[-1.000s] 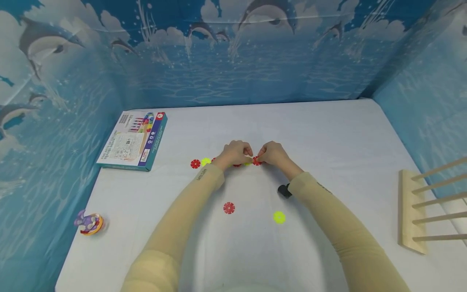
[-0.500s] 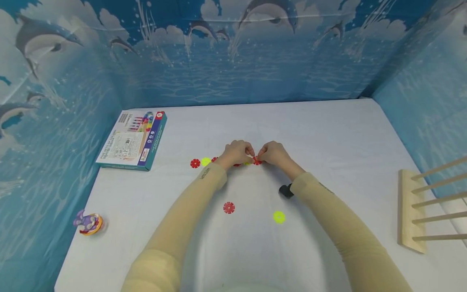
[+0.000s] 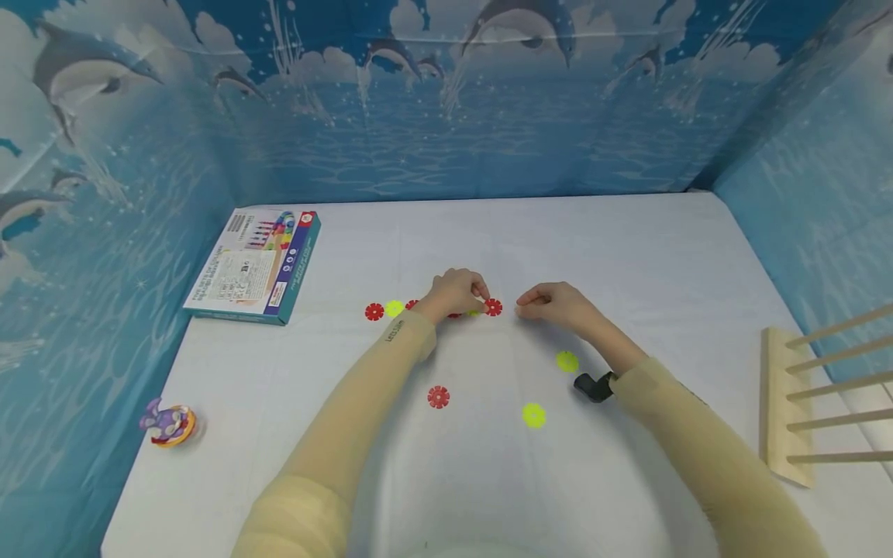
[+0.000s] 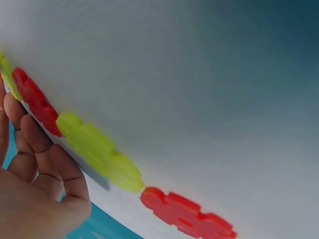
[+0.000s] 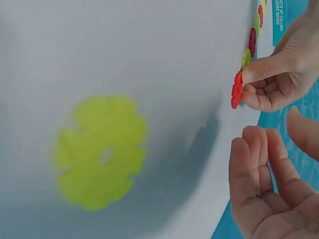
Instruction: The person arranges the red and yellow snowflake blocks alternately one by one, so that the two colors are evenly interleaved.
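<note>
A row of red and yellow notched plastic discs lies along the middle of the table, starting with a red disc and a yellow disc on the left. My left hand covers part of the row and pinches the red end disc between thumb and finger. Just right of that disc, my right hand is apart from it, fingers loosely bent, holding nothing. Below the right hand lies a loose yellow disc, large in the right wrist view. Nearer me are another yellow disc and a red disc.
A flat toy box lies at the back left, and a small purple toy figure stands at the left edge. On the right is a wooden rack with pegs. A black wrist camera sits at the right cuff.
My right hand has let go of the red end disc and moved right, bringing the loose yellow disc into sight. The left hand has stayed nearly in place.
</note>
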`<state>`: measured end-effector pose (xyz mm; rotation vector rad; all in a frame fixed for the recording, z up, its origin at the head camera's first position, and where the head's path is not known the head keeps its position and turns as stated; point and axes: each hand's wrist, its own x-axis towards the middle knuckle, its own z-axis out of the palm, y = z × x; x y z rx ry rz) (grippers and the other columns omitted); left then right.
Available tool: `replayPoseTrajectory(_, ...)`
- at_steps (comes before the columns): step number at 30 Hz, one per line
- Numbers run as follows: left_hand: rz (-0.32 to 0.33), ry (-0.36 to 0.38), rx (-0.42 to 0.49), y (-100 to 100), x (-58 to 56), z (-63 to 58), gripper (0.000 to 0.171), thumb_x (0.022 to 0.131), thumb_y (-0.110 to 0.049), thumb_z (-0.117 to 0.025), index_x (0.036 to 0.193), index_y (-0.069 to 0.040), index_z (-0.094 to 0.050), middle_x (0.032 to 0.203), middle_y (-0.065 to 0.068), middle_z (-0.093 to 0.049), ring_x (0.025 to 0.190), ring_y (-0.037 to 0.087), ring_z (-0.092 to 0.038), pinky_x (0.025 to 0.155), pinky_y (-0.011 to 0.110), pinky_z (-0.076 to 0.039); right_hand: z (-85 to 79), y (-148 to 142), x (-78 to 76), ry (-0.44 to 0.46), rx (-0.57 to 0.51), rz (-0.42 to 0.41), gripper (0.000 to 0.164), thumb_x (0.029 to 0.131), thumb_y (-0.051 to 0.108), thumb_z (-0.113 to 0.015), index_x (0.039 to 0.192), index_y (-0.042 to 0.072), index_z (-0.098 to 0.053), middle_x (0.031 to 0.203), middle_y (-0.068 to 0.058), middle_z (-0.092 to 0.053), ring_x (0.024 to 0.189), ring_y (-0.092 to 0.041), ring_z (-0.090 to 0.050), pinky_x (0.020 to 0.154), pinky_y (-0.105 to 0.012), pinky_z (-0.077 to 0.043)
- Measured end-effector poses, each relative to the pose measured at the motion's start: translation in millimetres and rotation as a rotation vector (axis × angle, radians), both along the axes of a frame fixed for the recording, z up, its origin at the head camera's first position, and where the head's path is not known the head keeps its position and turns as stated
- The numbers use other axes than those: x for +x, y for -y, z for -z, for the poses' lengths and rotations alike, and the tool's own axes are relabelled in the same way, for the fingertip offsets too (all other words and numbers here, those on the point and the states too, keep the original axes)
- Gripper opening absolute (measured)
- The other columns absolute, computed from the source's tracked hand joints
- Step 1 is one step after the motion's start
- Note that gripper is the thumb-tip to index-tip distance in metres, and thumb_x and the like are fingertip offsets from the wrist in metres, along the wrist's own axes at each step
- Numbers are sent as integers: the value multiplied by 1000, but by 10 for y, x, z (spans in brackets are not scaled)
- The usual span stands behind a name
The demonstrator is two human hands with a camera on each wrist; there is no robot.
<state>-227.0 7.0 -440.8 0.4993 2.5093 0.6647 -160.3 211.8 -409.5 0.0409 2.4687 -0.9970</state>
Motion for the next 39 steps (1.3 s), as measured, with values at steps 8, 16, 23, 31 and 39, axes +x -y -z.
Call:
replayPoseTrajectory(8,7,8,16,2,9,3,16,87,-27,-75,102,-20,-71,100,-2,-60,98,17,-52,100,41,-36,73,-340,382,-64,-17,-20,32,91,25,-70,116,5,-67,109,-11,-70,98,-21,-64,86,-33,-49)
replayPoseTrajectory(16,17,6,21,9,-13,25,16,87,-28,-75,101,-20,-71,102,-2,-61,100,17,-53,101,43,-35,92,-521,620,-55,22,-37,33,89,26,-72,115,7,-67,109,-11,-69,103,-24,-62,83,-33,-48)
replayPoseTrajectory(23,8,18,30,14,-25,26,16,87,-28,-75,100,-21,-71,102,-1,-61,102,18,-51,101,43,-34,147,-546,699,-82,35,-55,38,84,25,-79,113,4,-67,106,-11,-65,98,-22,-58,81,-34,-46)
replayPoseTrajectory(31,15,21,24,9,-13,-1,16,87,-28,-75,100,-21,-71,102,-1,-60,102,18,-51,101,43,-35,204,-523,713,-120,59,-103,32,79,15,-80,106,3,-67,97,-7,-57,90,-20,-49,79,-33,-43)
replayPoseTrajectory(39,20,15,23,14,-18,10,15,87,-28,-75,100,-21,-70,102,-1,-61,101,18,-51,101,43,-35,208,-498,680,-109,98,-126,33,78,15,-83,102,3,-64,95,-7,-56,89,-21,-50,80,-36,-44)
